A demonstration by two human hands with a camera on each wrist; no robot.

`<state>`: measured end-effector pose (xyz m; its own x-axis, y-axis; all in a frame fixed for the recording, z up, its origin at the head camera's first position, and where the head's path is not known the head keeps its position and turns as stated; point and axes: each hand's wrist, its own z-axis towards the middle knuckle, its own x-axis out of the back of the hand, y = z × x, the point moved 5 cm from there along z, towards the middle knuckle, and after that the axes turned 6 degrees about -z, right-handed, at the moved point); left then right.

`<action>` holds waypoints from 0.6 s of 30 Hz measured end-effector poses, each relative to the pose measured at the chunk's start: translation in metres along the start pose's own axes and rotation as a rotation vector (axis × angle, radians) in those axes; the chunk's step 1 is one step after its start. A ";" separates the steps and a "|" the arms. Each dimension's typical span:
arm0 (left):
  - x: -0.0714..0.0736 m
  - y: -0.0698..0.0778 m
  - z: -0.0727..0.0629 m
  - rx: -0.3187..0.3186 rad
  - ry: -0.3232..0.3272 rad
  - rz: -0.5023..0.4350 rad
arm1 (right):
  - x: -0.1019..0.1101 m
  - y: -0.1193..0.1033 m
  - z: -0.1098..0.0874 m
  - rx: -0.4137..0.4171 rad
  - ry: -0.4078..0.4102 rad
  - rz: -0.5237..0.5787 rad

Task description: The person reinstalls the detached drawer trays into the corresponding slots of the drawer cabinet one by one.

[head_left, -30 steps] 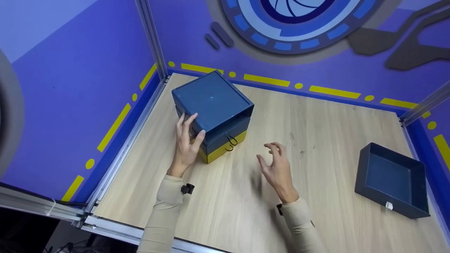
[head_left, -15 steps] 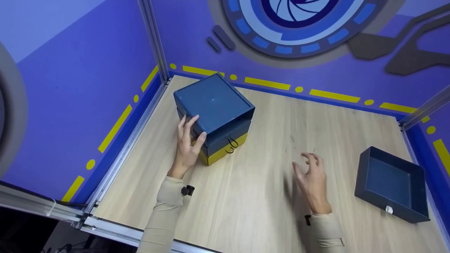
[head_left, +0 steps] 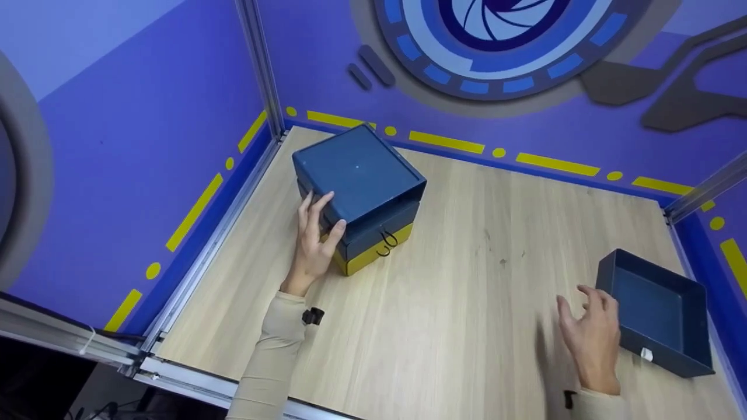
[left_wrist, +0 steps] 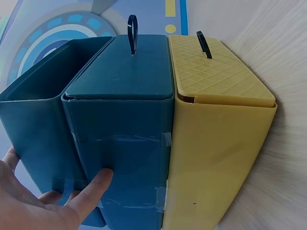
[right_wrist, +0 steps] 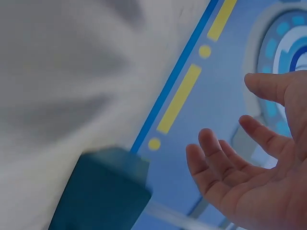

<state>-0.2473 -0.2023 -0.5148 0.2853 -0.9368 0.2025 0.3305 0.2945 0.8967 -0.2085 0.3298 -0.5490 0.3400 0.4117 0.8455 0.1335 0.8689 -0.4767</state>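
A stack of drawer boxes (head_left: 359,169) stands at the back left of the table. Its top blue compartment (left_wrist: 33,120) has an open, hollow front. Below come a blue drawer (left_wrist: 120,72) and a yellow drawer (left_wrist: 218,67), both pushed in, each with a black loop pull. My left hand (head_left: 312,251) rests against the stack's left side, fingertips at the top edge, thumb near the front corner. At the right lies a loose dark blue drawer (head_left: 671,353) with a white tab (head_left: 646,354), its hollow side up. My right hand (head_left: 592,332) hovers just left of it, fingers loosely bent, holding nothing.
The wooden tabletop (head_left: 467,303) spreads between the stack and the loose drawer. Purple-blue printed walls (head_left: 525,125) with yellow dashes enclose it at the back and sides. A metal rail (head_left: 192,379) edges the front left.
My right hand has travelled right and towards the front, from mid-table to beside the loose drawer. The left hand stays on the stack. The head view has shifted slightly.
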 end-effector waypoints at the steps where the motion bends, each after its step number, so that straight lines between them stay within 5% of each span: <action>1: 0.000 0.000 0.000 -0.001 0.000 0.000 | 0.003 0.006 0.000 -0.025 -0.008 -0.010; 18: 0.000 0.000 0.001 -0.001 0.003 -0.004 | 0.031 0.099 -0.003 -0.348 -0.141 -0.149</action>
<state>-0.2481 -0.2029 -0.5144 0.2864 -0.9373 0.1984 0.3320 0.2913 0.8972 -0.1819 0.4280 -0.5704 0.1654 0.3428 0.9247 0.4868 0.7871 -0.3788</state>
